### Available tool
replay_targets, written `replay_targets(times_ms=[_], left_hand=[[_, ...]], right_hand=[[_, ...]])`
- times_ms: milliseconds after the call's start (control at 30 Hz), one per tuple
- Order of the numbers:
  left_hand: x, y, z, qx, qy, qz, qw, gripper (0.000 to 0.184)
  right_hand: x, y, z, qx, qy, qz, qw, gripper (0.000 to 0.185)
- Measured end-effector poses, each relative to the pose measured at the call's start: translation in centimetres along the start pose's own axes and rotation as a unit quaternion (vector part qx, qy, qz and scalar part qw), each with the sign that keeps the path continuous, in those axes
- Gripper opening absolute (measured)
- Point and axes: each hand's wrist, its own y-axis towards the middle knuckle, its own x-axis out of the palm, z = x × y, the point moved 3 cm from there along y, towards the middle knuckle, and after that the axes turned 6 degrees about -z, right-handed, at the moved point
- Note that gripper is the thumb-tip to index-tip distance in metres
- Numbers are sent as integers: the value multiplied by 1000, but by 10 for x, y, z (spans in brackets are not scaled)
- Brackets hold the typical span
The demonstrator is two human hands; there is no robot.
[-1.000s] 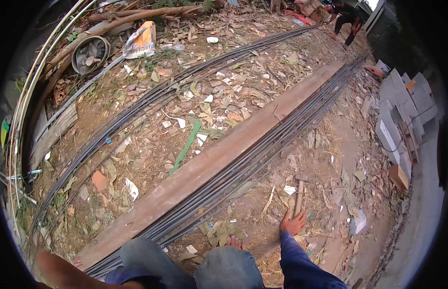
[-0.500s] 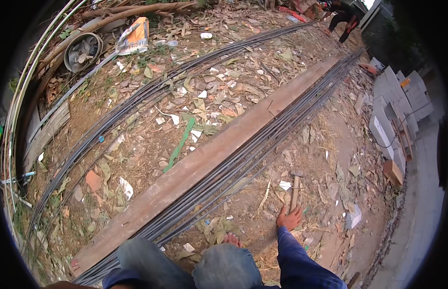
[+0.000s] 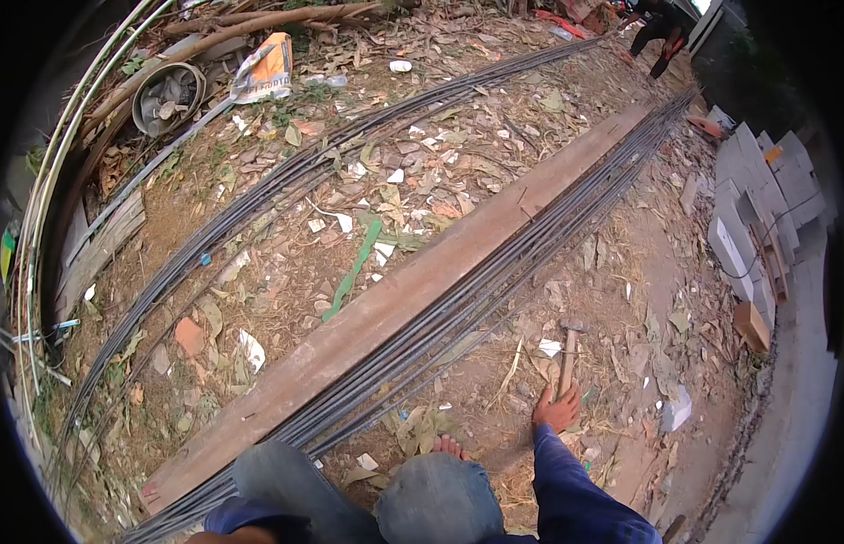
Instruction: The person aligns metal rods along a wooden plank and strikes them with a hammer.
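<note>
Right hand wrapped around the low end of a wooden-handled hammer. Left hand out of sight, so cannot tell if open or closed; just a bit of bare arm at the bottom edge. Hammer out in front, a little to the right, head pointing away, above leafy dirt; cannot tell if touching the ground. White scrap just beside the hammer's head. Blue sleeve on the right arm. Close by, a bare foot and knees in faded jeans.

Left of the hammer, a long bunch of thin dark metal rods, slanting right along a long brown plank. Past the plank, a green strip, then a second bunch of rods, bent in a curve. Farther left, a round bucket with junk inside, near an orange and white sack. Off to the right, gray blocks. Far away at the top, another person in dark clothes, bending over.
</note>
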Motion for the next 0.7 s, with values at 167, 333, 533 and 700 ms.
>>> replay_targets(times_ms=[167,333,533,700], left_hand=[[-11,-1,2,-28,-24,-13,999,66],[-98,-36,10,-119,210,218,946,67],[-222,-190,-10,-400,412,504,645,52],[-248,-257,1,-520,422,437,600,47]], right_hand=[[0,4,7,0,-10,4,1000,74],[8,5,4,16,-14,-12,1000,75],[16,5,8,18,-53,-44,997,80],[7,22,20,24,-73,-111,991,76]])
